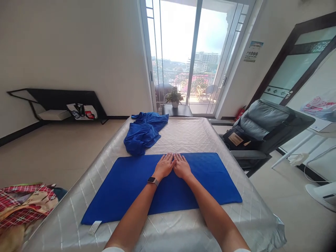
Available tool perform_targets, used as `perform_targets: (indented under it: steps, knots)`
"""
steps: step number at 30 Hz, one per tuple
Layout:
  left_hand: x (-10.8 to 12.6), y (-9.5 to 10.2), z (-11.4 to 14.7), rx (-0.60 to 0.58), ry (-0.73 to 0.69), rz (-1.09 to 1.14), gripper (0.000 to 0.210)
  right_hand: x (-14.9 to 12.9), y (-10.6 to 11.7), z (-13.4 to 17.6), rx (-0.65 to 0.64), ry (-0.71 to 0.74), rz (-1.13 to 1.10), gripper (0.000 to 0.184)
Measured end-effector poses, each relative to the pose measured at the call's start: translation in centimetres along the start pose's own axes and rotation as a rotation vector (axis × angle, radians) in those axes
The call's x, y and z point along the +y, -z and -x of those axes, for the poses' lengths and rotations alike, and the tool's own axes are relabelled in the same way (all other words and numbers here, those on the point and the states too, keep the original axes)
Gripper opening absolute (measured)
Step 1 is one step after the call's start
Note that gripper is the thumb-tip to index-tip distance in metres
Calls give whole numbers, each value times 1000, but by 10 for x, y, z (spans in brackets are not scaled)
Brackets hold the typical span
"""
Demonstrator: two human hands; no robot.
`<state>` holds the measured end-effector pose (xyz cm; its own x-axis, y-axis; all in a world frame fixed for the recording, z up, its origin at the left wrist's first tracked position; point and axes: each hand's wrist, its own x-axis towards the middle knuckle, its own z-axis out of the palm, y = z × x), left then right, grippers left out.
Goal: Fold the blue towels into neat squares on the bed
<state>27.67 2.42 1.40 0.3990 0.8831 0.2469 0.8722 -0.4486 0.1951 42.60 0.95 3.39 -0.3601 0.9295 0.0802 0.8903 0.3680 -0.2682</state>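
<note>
The surface [183, 133], draped in a silvery quilted cover, takes up most of the foreground. To its right stands a dark armchair [273, 131]; by the left wall, a black rack [56, 96] holds a pale box [54, 114] and a printed tote bag [90, 112], the contents of both out of sight. A flat blue cloth [126, 185] lies spread across the near part of the surface, its far edge meeting a crumpled blue cloth [143, 134]. On the armchair's seat rests a black bag [237, 138], its inside hidden. A clear plastic bag [321, 106] with red print sits at far right, its contents hard to tell. Beyond the surface, a pale pot [175, 104] holds a leafy plant [173, 95]. The left hand [164, 168] and right hand [182, 168] touch at the thumbs, palms down on the flat blue cloth, fingers extended and close together, gripping nothing. A white label [95, 227] sticks out from the cloth's near left corner.
</note>
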Motion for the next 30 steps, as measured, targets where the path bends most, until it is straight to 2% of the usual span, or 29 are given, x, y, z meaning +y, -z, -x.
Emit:
perform_targets:
  steps: [6, 9, 12, 18, 21, 25, 28, 30]
  knots:
    - [-1, -3, 1, -8, 22, -4, 63, 0, 2, 1, -39, -25, 9, 61]
    - [-10, 2, 3, -33, 62, -30, 65, 13, 8, 3, -69, -64, 22, 65]
    - [-43, 14, 17, -75, 72, -46, 64, 47, 17, 12, -100, -144, 58, 66]
    - [-150, 43, 73, -115, 154, -74, 65, 155, 45, 46, -101, -336, 169, 68]
    - [-190, 53, 100, -119, 170, -88, 65, 193, 52, 59, -78, -419, 203, 69]
    - [-220, 59, 119, -96, 311, -122, 67, 210, 52, 66, -58, -468, 205, 69]
    - [-231, 58, 123, -82, 471, -138, 72, 211, 50, 65, -59, -470, 206, 68]
    - [-235, 57, 124, -68, 521, -142, 74, 210, 50, 64, -59, -464, 207, 67]
